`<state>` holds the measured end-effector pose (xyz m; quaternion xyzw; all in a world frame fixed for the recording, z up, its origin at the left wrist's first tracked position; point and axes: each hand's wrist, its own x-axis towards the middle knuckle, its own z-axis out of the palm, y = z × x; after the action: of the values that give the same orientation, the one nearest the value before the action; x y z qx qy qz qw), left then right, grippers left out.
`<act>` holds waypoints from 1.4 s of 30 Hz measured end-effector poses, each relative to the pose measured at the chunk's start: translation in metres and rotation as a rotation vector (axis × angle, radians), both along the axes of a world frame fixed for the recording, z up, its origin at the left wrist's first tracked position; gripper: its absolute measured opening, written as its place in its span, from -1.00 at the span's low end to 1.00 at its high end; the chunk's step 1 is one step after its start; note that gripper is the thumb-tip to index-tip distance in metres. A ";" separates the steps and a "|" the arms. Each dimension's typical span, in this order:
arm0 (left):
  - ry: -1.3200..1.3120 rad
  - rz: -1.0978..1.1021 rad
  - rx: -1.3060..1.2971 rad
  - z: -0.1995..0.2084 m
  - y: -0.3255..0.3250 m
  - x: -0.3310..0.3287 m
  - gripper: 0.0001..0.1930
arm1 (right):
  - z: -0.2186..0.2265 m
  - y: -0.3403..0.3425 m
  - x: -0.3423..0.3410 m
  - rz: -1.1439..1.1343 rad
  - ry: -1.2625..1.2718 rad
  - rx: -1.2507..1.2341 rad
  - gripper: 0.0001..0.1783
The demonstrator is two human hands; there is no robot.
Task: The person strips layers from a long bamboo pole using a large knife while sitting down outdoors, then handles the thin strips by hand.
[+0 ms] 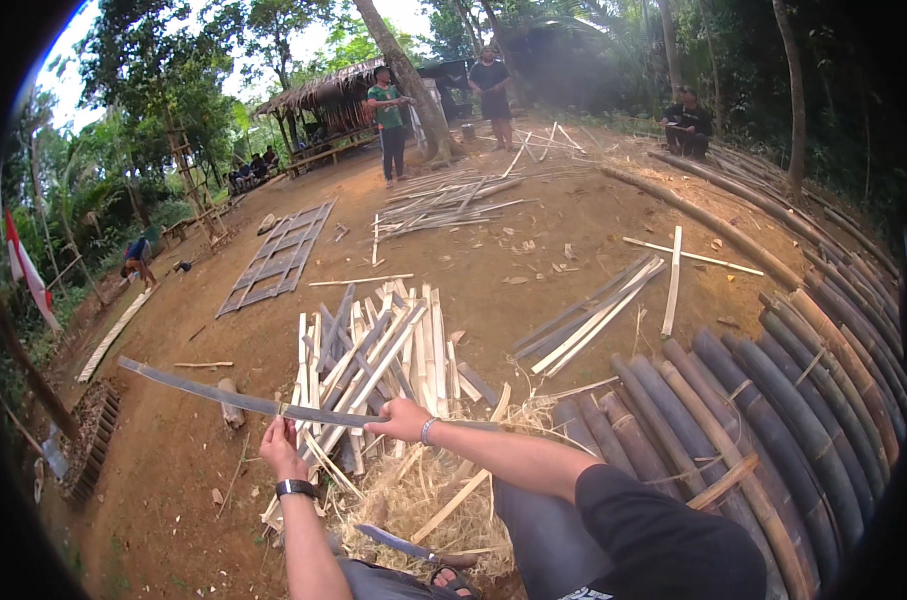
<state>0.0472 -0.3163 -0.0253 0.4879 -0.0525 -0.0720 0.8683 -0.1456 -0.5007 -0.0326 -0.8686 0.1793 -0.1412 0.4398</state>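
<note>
Bamboo strip [204, 387] by the pile of cut sticks [437, 350] seems unfinished, left hand [285, 452] pinching it, right hand [404, 420] closed around it.

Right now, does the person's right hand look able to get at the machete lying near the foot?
Probably yes: the machete lies uncovered near the sandalled foot, seemingly within reach, though the right hand must first release the bamboo strip.
</note>
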 end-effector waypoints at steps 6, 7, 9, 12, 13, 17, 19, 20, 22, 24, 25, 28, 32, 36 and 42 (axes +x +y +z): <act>-0.100 -0.083 0.134 0.005 0.018 0.010 -0.84 | 0.006 -0.006 0.007 0.023 0.041 0.115 -0.42; -0.129 -0.074 0.186 0.007 0.019 0.010 -0.84 | 0.008 -0.007 0.008 0.012 0.034 0.048 -0.42; -0.227 -0.005 0.290 0.006 0.017 0.010 -0.87 | 0.012 -0.011 0.008 -0.009 0.022 -0.086 -0.42; -0.322 0.087 0.366 0.004 0.007 0.009 -0.86 | 0.013 -0.016 0.005 -0.028 0.020 -0.070 -0.40; -0.347 0.111 0.381 0.004 0.002 0.007 -0.86 | 0.014 -0.016 0.003 -0.036 0.019 -0.072 -0.40; -0.417 0.289 0.534 0.015 -0.006 -0.005 -0.84 | 0.019 -0.007 0.000 -0.043 0.039 -0.004 -0.43; -0.499 0.408 0.582 0.019 -0.006 -0.005 -0.82 | 0.022 0.002 0.001 -0.055 0.038 0.043 -0.43; -0.522 0.484 0.612 0.018 -0.001 0.002 -0.82 | 0.025 0.013 0.005 -0.034 0.041 0.067 -0.43; -0.575 0.560 0.586 0.015 -0.017 0.006 -0.81 | 0.020 0.011 0.003 -0.048 0.015 0.163 -0.46; -0.624 0.625 0.596 0.031 -0.033 -0.015 -0.82 | 0.022 0.007 -0.004 -0.074 -0.047 0.293 -0.50; -0.640 0.631 0.522 0.034 -0.037 -0.019 -0.83 | 0.022 0.003 -0.006 -0.038 -0.095 0.355 -0.52; -0.639 0.450 0.442 0.058 -0.037 -0.041 -0.84 | 0.025 -0.024 -0.011 0.022 -0.062 0.450 -0.57; -0.707 0.288 0.383 0.073 -0.034 -0.054 -0.86 | 0.037 -0.045 -0.026 0.175 -0.072 0.582 -0.61; -0.765 0.257 0.341 0.075 -0.038 -0.059 -0.88 | 0.035 -0.052 -0.034 0.217 -0.051 0.668 -0.66; -0.752 0.128 0.269 0.075 -0.046 -0.066 -0.88 | 0.033 -0.064 -0.044 0.250 -0.006 0.814 -0.67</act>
<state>-0.0192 -0.3623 0.0494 0.5918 -0.3261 0.1592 0.7198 -0.1894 -0.5649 0.0006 -0.6387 0.1126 -0.0068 0.7612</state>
